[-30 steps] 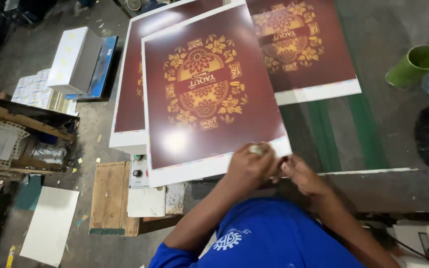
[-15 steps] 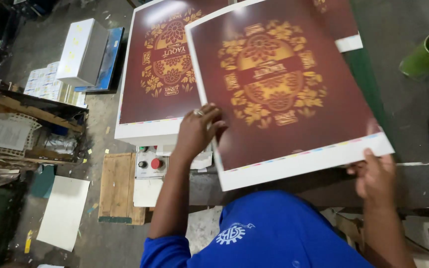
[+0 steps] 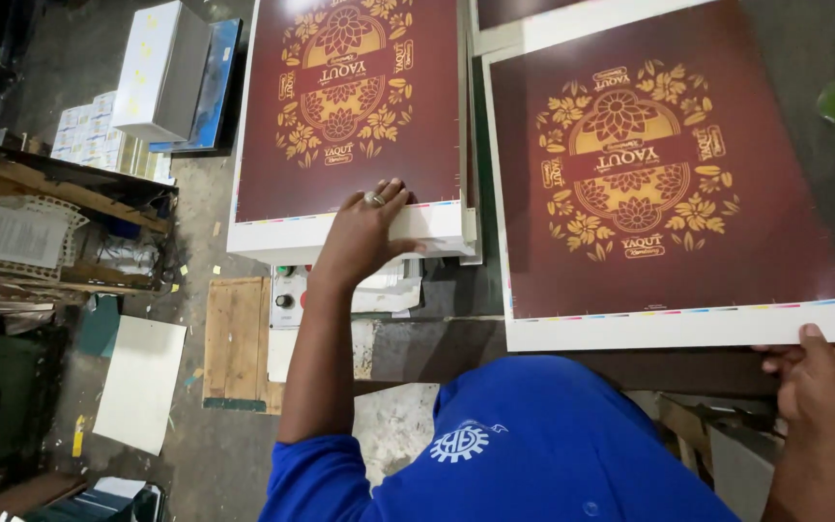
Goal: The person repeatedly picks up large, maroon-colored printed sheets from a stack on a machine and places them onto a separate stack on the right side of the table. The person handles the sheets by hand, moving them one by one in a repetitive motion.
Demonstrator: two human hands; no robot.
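Left hand (image 3: 364,232) was laid open, flat on the stack of maroon printed sheets (image 3: 350,116). A separate maroon printed sheet (image 3: 659,193) was gripped at its near corner by the right hand (image 3: 819,382).

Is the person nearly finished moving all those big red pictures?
One dark red printed sheet already lies apart on the right, its near corner held by the right hand. The left hand rests on the stack of matching sheets, which looks thick, so plenty seems left. How many sheets it holds cannot be told.

Glossy maroon-and-gold printed paper sheet (image 3: 669,184), matching glossy paper stack (image 3: 355,116), rough wooden board (image 3: 236,338), matt blue cloth shirt (image 3: 524,445)
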